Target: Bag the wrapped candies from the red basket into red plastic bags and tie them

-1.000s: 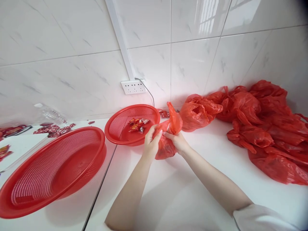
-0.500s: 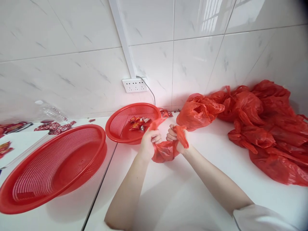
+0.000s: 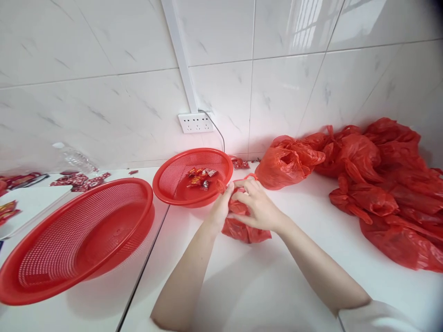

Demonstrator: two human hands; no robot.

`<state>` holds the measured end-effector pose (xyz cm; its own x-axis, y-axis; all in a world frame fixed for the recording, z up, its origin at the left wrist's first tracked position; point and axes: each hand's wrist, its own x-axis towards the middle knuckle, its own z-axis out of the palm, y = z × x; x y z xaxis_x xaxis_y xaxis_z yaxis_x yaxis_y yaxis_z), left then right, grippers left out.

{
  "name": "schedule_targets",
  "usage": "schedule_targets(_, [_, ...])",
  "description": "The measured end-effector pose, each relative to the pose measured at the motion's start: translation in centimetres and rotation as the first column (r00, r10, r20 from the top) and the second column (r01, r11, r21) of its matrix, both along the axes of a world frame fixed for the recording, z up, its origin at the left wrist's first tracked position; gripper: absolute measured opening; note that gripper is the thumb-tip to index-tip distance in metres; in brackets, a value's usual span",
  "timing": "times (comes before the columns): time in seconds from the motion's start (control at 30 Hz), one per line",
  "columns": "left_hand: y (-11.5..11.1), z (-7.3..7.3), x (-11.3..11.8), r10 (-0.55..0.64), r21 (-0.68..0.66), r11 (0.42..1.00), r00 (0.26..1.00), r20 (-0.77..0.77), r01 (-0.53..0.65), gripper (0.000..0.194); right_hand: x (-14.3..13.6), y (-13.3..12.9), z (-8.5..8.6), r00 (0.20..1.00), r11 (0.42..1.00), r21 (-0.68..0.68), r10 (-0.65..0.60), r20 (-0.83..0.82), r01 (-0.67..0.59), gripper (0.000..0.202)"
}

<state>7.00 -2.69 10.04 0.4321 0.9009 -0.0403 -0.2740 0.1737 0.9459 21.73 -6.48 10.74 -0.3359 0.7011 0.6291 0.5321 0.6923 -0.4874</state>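
Observation:
A small red plastic bag [image 3: 246, 231] rests on the white table between my hands, its top bunched up. My left hand [image 3: 221, 210] is closed on the bag's upper left part, where a bit of red plastic sticks up past the fingers. My right hand [image 3: 258, 205] reaches over the bag's top with fingers bent round its plastic; a thin red loop shows just above the knuckles. Behind my left hand stands a round red basket [image 3: 169, 182] with several wrapped pieces [image 3: 200, 177] in it.
A large red basket [image 3: 79, 230] stands at the left, near a white tray [image 3: 34, 203], red packets [image 3: 81, 181] and a clear bottle [image 3: 78, 159]. Several filled red bags [image 3: 360, 157] lie at the right. A socket strip [image 3: 196, 123] with a cable is on the wall.
My hands, apart before with a strip of the bag in each, have come together over its top. The right hand has moved left and turned its back upward. The view has shifted slightly.

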Motion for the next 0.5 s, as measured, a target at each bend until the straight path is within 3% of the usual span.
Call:
schedule_targets(0.07, [0.2,0.1,-0.2,0.002,-0.078,0.997,1.0,-0.024,-0.004,0.042,0.9,-0.3,0.7,0.999,0.999,-0.012,0.036,0.037,-0.035,0.036])
schedule_targets(0.17, [0.0,0.6,-0.6,-0.076,-0.165,0.985,0.99,-0.12,0.056,0.052,2.2,-0.1,1.1,0.991,0.985,-0.169,-0.049,-0.121,0.029,0.041])
schedule_targets(0.3, [-0.5,1.5,-1.3,-0.262,-0.244,0.943,0.957,-0.126,0.226,0.066,3.9,0.9,0.5,0.947,0.921,-0.387,-0.089,-0.307,-0.039,0.022])
schedule_targets(0.37, [-0.4,1.8,-1.7,-0.345,-0.256,0.913,0.937,-0.065,0.318,0.067,4.4,1.4,0.3,0.884,0.909,-0.402,-0.098,-0.457,-0.107,0.015])
schedule_targets(0.5, [0.3,1.9,-2.2,-0.478,-0.284,0.829,0.874,0.087,0.482,0.065,4.5,2.1,0.1,0.681,0.887,-0.426,-0.201,-0.704,-0.179,0.016])
